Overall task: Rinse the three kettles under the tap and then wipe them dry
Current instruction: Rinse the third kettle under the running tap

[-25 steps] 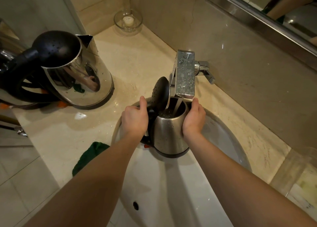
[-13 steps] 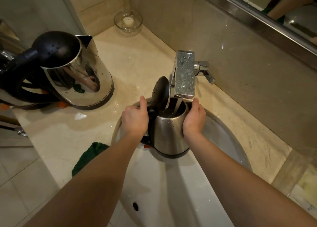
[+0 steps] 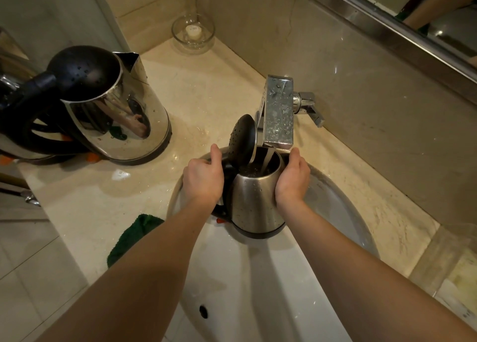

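A small brushed-steel kettle (image 3: 254, 204) with its black lid (image 3: 242, 140) flipped up is held over the white sink (image 3: 258, 285), directly under the chrome tap (image 3: 278, 114). Water runs from the tap into its open mouth. My left hand (image 3: 204, 179) grips the kettle's black handle. My right hand (image 3: 293, 179) presses against the kettle's right side. A larger shiny kettle (image 3: 111, 109) with a wet black lid stands on the counter at the left. Part of another chrome kettle (image 3: 10, 88) shows behind it at the left edge.
A green cloth (image 3: 131, 235) lies on the marble counter (image 3: 201, 83) left of the sink, partly under my left forearm. A glass dish (image 3: 193, 33) holding a small candle sits in the back corner. The wall and a mirror frame run along the right.
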A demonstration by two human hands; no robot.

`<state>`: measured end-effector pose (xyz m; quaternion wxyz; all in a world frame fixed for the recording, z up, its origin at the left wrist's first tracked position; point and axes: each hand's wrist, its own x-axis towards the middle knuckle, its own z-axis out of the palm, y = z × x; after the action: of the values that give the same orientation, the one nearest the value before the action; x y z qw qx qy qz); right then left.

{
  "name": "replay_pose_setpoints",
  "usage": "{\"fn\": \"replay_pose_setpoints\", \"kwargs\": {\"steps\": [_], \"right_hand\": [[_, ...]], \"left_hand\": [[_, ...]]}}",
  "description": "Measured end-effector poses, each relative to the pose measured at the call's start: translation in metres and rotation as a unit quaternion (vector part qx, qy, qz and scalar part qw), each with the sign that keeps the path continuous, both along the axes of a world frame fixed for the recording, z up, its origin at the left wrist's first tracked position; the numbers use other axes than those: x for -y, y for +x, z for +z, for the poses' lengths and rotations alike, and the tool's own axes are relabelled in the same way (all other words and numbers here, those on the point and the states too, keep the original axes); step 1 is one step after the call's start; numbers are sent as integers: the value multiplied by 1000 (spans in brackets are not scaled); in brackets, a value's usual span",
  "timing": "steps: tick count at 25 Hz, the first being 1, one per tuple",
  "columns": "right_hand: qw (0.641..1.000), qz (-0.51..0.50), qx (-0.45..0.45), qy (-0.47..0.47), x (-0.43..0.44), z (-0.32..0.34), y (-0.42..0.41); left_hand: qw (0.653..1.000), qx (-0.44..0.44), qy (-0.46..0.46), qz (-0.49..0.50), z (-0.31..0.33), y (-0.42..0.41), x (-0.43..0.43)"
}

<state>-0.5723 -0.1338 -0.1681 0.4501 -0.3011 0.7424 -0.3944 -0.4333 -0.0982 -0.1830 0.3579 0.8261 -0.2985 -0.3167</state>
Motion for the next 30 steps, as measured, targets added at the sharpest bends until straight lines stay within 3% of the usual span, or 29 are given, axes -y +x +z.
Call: {"fn": "replay_pose_setpoints", "kwargs": {"steps": [30], "right_hand": [[1000, 0, -11, -10, 1, -4, 0]], "left_hand": [[1000, -12, -8, -4, 5, -1, -1]]}}
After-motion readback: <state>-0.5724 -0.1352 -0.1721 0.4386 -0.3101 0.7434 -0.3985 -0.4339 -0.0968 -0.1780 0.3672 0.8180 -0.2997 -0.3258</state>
